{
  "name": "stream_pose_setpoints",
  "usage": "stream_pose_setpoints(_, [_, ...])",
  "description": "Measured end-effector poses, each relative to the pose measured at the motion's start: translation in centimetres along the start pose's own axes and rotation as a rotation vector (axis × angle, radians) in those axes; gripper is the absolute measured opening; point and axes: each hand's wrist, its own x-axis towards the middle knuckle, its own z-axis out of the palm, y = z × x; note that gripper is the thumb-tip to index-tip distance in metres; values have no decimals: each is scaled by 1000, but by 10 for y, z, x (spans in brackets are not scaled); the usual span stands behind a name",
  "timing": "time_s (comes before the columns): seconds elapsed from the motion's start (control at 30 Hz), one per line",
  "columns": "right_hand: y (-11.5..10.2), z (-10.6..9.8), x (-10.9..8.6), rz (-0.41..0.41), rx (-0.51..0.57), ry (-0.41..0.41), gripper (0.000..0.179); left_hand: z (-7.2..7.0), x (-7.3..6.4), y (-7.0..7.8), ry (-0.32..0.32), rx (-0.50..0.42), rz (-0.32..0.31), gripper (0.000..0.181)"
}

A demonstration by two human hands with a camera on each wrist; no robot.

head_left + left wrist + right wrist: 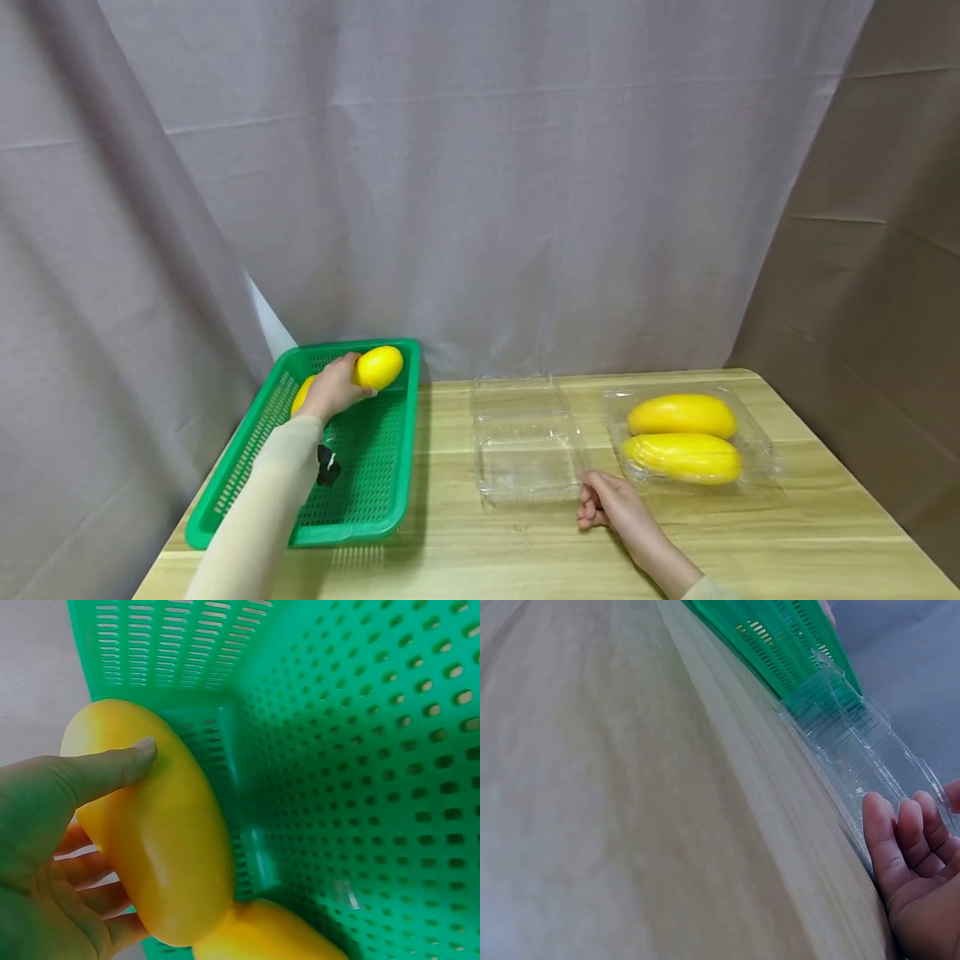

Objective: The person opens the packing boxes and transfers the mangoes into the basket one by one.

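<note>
In the left wrist view my left hand (71,862) grips a smooth, oblong yellow mango-like fruit (161,832), thumb on one side and fingers on the other. The hand is inside the green basket (411,433), near its far end. A second yellow fruit (262,934) lies below the held one, partly hidden by the hand and sleeve in the head view. My right hand (617,508) pinches the near right corner of an open clear plastic clamshell box (525,467), its other fingers curled. The box's lid (517,398) lies folded back toward the curtain.
Right of the open box stands another clear box (757,433) holding two yellow fruits (682,415). A small black object (327,467) lies in the basket. All of it rests on a wooden table (465,558), with a grey curtain (525,208) behind and at the sides.
</note>
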Motion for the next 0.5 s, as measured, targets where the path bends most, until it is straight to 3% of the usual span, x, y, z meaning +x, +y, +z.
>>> stream_pose_setpoints(0.5, [-2, 4, -3, -5, 6, 5, 30, 8, -4, -8, -28, -5, 8, 68])
